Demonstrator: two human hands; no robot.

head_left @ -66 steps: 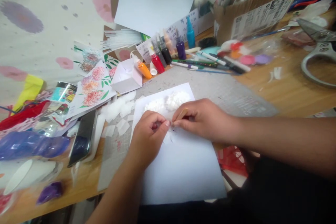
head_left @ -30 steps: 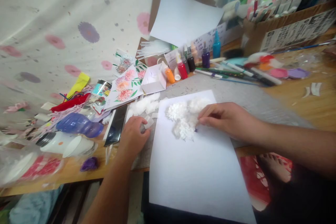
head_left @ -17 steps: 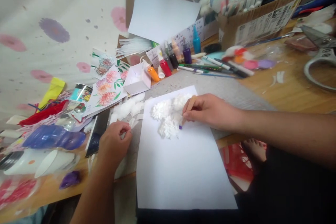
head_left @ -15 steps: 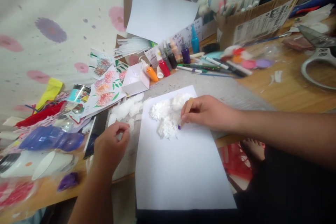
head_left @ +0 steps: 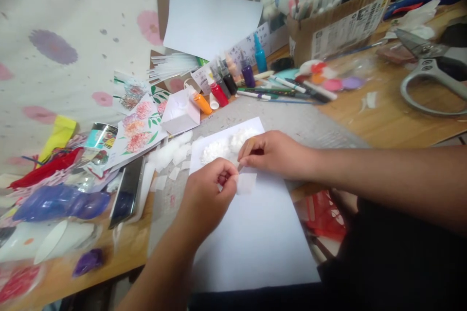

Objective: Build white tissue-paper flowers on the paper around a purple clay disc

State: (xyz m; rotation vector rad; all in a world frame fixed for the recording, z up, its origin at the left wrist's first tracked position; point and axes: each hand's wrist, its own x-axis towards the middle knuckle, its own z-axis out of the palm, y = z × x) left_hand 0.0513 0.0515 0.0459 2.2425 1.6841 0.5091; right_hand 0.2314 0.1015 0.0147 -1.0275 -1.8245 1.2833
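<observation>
My left hand (head_left: pixel 207 199) pinches a small square of thin white paper (head_left: pixel 247 183) by its left edge, over a large white sheet (head_left: pixel 262 238). My right hand (head_left: pixel 277 155) grips a short tan wooden stick (head_left: pixel 248 146), its lower end close to my left fingertips and the square. Whether the stick touches the square I cannot tell. Behind my hands, fluffy white paper clusters (head_left: pixel 215 149) stand on the upper part of the sheet; my fingers hide some of them. Loose white paper squares (head_left: pixel 174 173) lie left of the sheet.
Paint bottles (head_left: pixel 219 92) and pens (head_left: pixel 284 90) line the back. Large scissors (head_left: pixel 425 70) lie at right, near a cardboard box (head_left: pixel 328 34) of brushes. On the left are a phone (head_left: pixel 127 192), flower pictures (head_left: pixel 136 126) and a purple lump (head_left: pixel 88 261).
My left hand has moved right from the loose squares to the sheet, now with a paper square in its fingers. My right hand has shifted slightly left with the stick. The view has shifted slightly.
</observation>
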